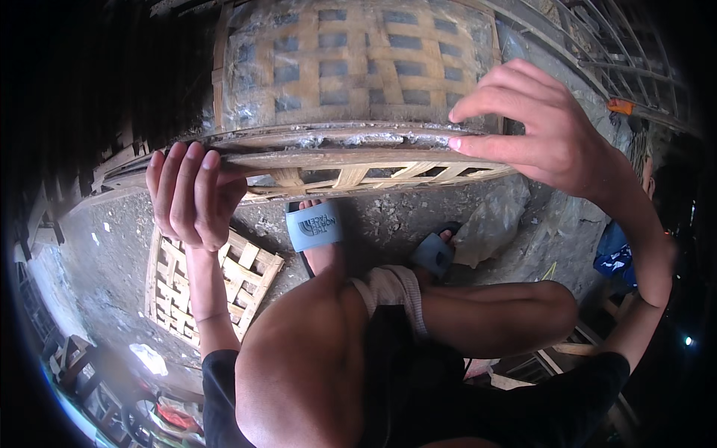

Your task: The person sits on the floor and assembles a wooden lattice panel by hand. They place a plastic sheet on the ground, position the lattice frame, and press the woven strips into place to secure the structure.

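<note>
Before me stands a woven bamboo crate (pixel 358 160) with a slatted lattice front and a wooden rim. Behind its rim lies a flat bamboo lattice (pixel 336 71) covered by clear plastic sheeting. My left hand (pixel 190 196) is closed over the left end of the rim, fingers curled round the edge. At the right end, my right hand (pixel 534 127) has thumb and forefinger apart, one above and one at the rim. Ragged whitish bits (pixel 358 140) run along the rim. Whether the right fingertips pinch anything small cannot be made out.
A loose woven bamboo panel (pixel 250 269) lies on the rough concrete floor at left. Crumpled clear plastic (pixel 493 220) rests beside my right foot's sandal (pixel 433 254). Bamboo racks (pixel 642 67) and an orange object (pixel 620 106) are at far right; clutter fills the lower left.
</note>
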### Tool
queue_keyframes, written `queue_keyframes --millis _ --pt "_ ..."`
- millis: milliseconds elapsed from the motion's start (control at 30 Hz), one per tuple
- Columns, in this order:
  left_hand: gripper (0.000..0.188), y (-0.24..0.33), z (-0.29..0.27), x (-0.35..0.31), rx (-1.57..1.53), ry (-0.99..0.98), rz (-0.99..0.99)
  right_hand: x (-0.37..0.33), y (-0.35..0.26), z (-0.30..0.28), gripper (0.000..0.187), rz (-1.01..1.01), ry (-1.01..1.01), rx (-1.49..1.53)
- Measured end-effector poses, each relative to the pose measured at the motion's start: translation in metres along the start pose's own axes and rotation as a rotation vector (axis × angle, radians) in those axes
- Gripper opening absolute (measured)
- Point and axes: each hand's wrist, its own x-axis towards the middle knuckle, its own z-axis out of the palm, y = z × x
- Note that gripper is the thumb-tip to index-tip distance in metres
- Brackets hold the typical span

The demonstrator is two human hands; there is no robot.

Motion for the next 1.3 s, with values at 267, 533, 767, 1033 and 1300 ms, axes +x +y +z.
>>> queue_keyframes --millis 267,533,767,1033,1300 --pt "0.041 -0.006 -0.007 -0.002 -0.021 0.028 -0.005 0.011 -0.005 0.004 0.028 0.052 0.084 0.053" --pt "0.038 -0.002 -0.024 -0.012 -0.014 -0.035 -0.041 -0.028 -0.032 -0.011 0.017 0.482 0.234 0.165" --pt "0.033 -0.004 -0.016 -0.016 -0.069 0.026 -0.087 -0.304 -0.084 0.018 0.004 1.448 0.605 0.221" --pt "0.029 0.004 0.015 -0.001 -0.102 0.105 -0.089 -0.512 -0.246 0.209 0.009 1.977 -0.512 0.064" --pt "0.031 0.011 0.027 0.007 -0.117 0.134 -0.038 -0.3 -0.054 0.034 0.007 1.352 0.245 -0.179"
